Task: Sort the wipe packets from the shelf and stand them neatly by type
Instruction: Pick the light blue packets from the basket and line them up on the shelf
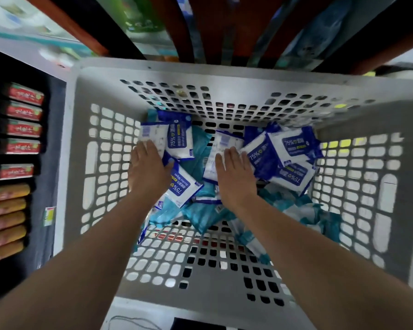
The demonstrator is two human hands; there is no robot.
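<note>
Both my arms reach down into a deep grey perforated basket (110, 96). Its floor holds a jumble of wipe packets of two kinds: blue-and-white 75% alcohol wipe packets (289, 144) and teal packets (205, 217). My left hand (148, 167) lies flat, fingers together, on a white-backed packet (150, 134) at the far left of the pile. My right hand (234, 172) rests flat on another white-backed packet (216, 151) near the middle. Neither hand visibly grips anything. More alcohol packets (180, 139) lie between the hands and at the far right.
Dark shelving on the left carries a column of red boxes (24, 113) and, below them, yellow-orange packs (7, 210). Blurred shelves with goods and dark red uprights (224, 27) stand beyond the basket. The basket walls rise steeply around my hands.
</note>
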